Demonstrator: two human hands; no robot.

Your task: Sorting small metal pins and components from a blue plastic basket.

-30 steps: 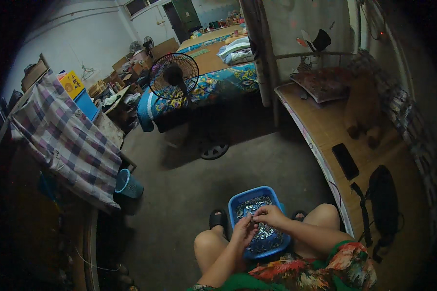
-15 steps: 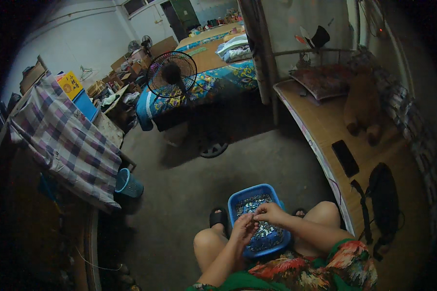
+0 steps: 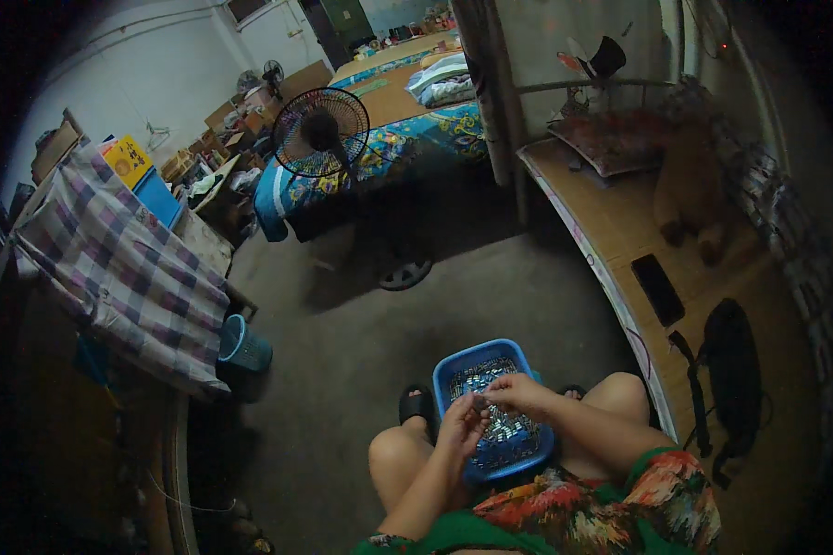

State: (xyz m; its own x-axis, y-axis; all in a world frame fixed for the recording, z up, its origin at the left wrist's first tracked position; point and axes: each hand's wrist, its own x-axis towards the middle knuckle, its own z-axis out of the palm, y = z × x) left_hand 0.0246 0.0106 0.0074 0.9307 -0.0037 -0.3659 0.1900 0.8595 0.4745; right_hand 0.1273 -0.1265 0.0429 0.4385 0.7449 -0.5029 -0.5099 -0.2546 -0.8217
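Observation:
A blue plastic basin (image 3: 446, 363) stands between my knees, its bottom covered with many small shiny metal pieces (image 3: 511, 427). Over the basin my left hand (image 3: 464, 422) and my right hand (image 3: 516, 393) meet at the fingertips. The left fingers are curled, and the right thumb and forefinger are pinched together beside them. Whatever small thing sits between the fingers is too tiny to make out. Both hands are above the metal pieces, not down among them.
At the right, a bed edge with a mat (image 3: 611, 250) holds a dark phone (image 3: 658, 289) and a black bag (image 3: 733, 370). A standing fan (image 3: 321, 131) is ahead, before a bed with a patterned cover (image 3: 389, 157). To the left are a blue bin (image 3: 245, 347) and a checked cloth (image 3: 130, 259).
My left hand has risen slightly, and its fingers are more curled near the right fingertips. The view has tilted a little, so the surroundings sit slightly higher.

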